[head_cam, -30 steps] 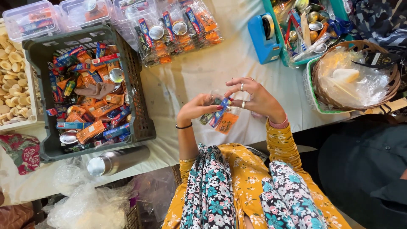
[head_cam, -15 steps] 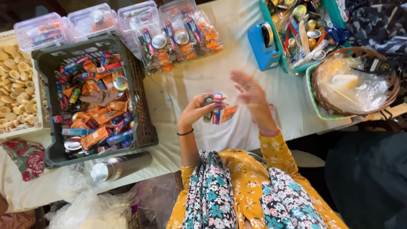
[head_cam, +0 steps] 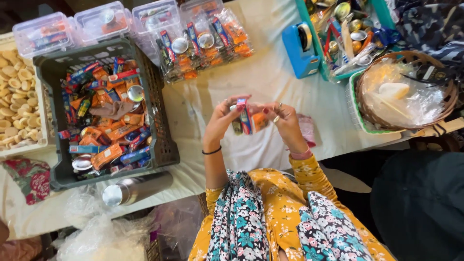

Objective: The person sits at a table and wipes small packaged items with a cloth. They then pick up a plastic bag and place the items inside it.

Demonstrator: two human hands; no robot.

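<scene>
Both hands, the left hand (head_cam: pixel 223 117) and right hand (head_cam: pixel 285 121), pinch a small clear packet of bright items (head_cam: pixel 247 120) with closed fingers, just right of the dark crate (head_cam: pixel 159 121) above the white surface (head_cam: pixel 270 77); a loose pinch could spill the contents.

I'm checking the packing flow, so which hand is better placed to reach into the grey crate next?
Probably left. The left hand is on the side of the crate. The right hand is beyond the packet that both hold, nearer the basket.
</scene>
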